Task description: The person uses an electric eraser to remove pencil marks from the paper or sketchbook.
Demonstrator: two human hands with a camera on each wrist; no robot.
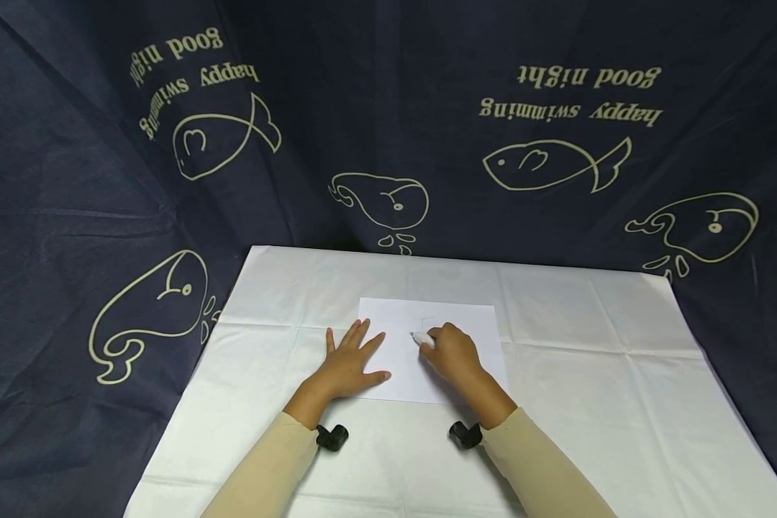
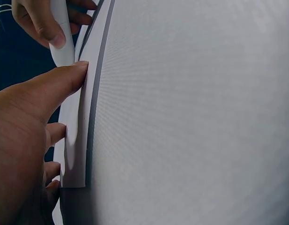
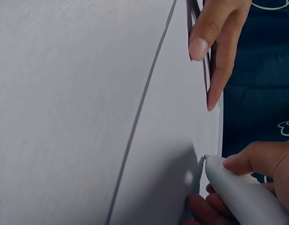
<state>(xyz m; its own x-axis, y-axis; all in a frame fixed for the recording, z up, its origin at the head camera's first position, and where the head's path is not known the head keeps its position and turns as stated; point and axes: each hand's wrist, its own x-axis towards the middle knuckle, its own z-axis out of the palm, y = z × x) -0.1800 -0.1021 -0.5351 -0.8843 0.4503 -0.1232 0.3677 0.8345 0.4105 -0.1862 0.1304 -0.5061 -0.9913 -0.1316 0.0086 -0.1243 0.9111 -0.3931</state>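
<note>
A white sheet of paper lies on the cloth-covered table. My left hand rests on its left side with the fingers spread apart. In my right hand is a thick white pen, pinched between thumb and fingers. The pen slants to the left, its narrow dark tip at the paper's surface in the right wrist view. Faint thin lines mark the sheet just above the right hand. In the left wrist view the left thumb lies along the paper, and the pen's tip is hidden behind it.
White cloth with fold creases covers the table around the sheet. A dark blue curtain with fish and whale drawings hangs behind the table's far edge. Small black devices sit at both wrists, by the cream sleeves.
</note>
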